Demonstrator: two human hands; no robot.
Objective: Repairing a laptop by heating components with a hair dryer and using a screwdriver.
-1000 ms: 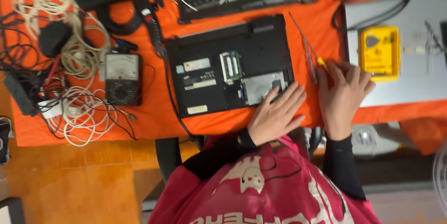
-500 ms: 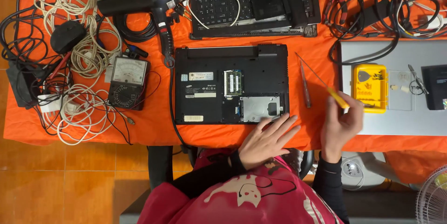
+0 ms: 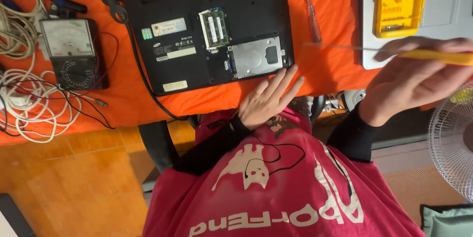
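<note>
A black laptop [image 3: 197,30] lies bottom-up on the orange cloth [image 3: 325,69], its memory and silver hard-drive bays uncovered. My left hand [image 3: 268,100] rests flat at the table edge, fingers spread, fingertips touching the laptop's near right corner beside the drive [image 3: 256,57]. It holds nothing. My right hand [image 3: 411,82] hovers to the right, shut on a yellow-handled screwdriver [image 3: 433,55] whose thin shaft points left above the cloth. It is blurred.
A second slim screwdriver [image 3: 311,13] lies right of the laptop. A yellow bit case [image 3: 399,3] sits on a grey slab [image 3: 443,17]. An analogue multimeter [image 3: 74,52], white cables [image 3: 29,106] and a black cable [image 3: 143,77] lie left. A fan [image 3: 453,143] stands lower right.
The view has closed in on the laptop. My right hand has swung right and up with the screwdriver, away from the laptop. My left hand stays at the laptop's near edge.
</note>
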